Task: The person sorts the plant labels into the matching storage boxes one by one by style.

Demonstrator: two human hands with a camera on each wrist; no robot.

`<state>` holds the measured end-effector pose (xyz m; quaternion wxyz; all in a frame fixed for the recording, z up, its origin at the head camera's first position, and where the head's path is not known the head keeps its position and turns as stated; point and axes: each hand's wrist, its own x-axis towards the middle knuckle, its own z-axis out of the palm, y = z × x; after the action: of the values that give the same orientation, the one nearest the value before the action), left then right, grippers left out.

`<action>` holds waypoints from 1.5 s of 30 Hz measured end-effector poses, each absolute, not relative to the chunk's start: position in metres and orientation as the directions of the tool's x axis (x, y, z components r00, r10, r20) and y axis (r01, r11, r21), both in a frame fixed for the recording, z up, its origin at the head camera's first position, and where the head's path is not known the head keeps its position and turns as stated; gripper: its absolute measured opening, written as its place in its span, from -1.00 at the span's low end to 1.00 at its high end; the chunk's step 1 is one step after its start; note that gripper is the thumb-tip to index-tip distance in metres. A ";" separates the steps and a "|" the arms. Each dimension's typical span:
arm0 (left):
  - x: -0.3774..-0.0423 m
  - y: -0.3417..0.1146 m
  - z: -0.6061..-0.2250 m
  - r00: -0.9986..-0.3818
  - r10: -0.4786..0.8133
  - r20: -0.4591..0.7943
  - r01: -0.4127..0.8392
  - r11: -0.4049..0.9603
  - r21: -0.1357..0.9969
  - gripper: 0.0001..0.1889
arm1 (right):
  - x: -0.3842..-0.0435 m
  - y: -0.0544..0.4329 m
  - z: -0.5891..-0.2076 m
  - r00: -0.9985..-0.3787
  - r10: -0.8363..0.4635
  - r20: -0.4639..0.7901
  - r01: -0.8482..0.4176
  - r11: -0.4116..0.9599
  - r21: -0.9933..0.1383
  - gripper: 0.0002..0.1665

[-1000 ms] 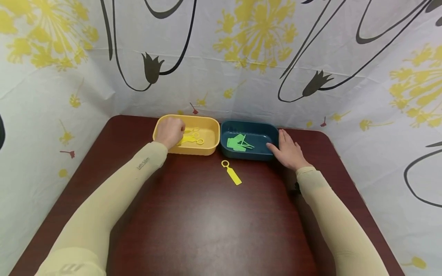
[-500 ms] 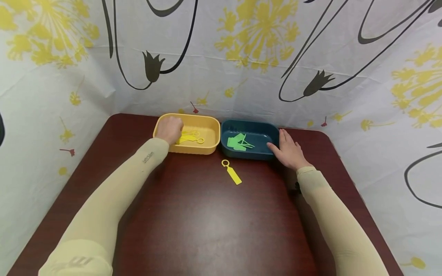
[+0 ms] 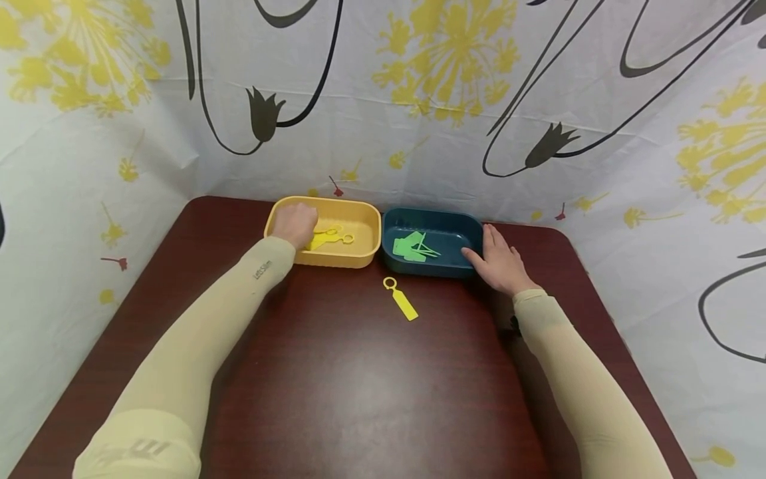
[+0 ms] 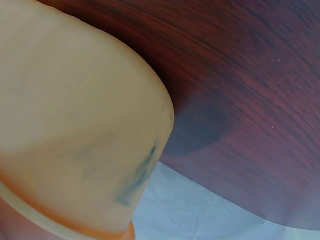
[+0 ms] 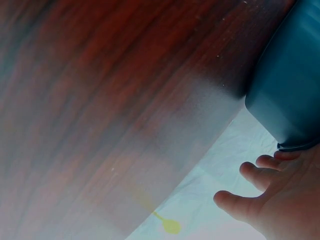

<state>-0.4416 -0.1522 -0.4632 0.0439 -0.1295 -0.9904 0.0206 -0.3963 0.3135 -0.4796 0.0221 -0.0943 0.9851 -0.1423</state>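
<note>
My left hand [image 3: 294, 225] reaches down into the left end of the yellow bin [image 3: 363, 258], knuckles up. Its fingertips are hidden, and I cannot tell whether they grip anything. Several flat yellow tags [image 3: 326, 239] with ring ends lie in the bin beside that hand. The left wrist view is mostly filled by the bin's outer wall [image 4: 90, 100]. My right hand [image 3: 501, 263] rests with extended fingers along the right rim of the teal bin [image 3: 431, 269]; the right wrist view shows the fingers [image 5: 257, 175] spread by its edge. Green tags [image 3: 413, 247] lie inside this bin.
One yellow tag [image 3: 401, 299] with a ring lies on the dark wooden table [image 3: 359, 386], in front of where the two bins meet. A patterned white sheet [image 3: 359, 146] hangs right behind the bins and along both sides.
The left forearm has shifted slightly to the right, and the yellow tags beside the left hand have moved a little within the bin. The right hand stays on the teal bin's rim.
</note>
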 end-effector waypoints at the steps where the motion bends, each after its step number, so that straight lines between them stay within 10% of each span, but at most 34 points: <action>1: -0.442 -0.152 -0.463 -0.963 0.257 0.078 0.254 0.966 -0.056 -0.82 | -0.396 0.313 -0.480 -0.981 -0.192 -0.018 -0.179 0.942 -0.284 0.22; 18: -0.432 -0.156 -0.455 -0.957 0.268 0.108 0.266 0.964 -0.029 -0.76 | -0.396 0.315 -0.478 -0.981 -0.189 -0.033 -0.172 0.942 -0.287 0.24; 25: -0.430 -0.160 -0.448 -0.968 0.189 0.167 0.214 0.966 0.148 -0.57 | -0.397 0.315 -0.479 -0.982 -0.188 -0.031 -0.172 0.942 -0.288 0.23; 45: -0.401 -0.162 -0.434 -0.964 0.070 0.258 0.178 0.889 0.422 -0.81 | -0.394 0.314 -0.479 -0.980 -0.197 -0.013 -0.185 0.938 -0.292 0.19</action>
<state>-0.4008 -0.1615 -0.4338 0.1188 -0.0642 -0.9646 -0.2264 -0.3939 0.3137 -0.4790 0.0208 -0.0970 0.9842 -0.1465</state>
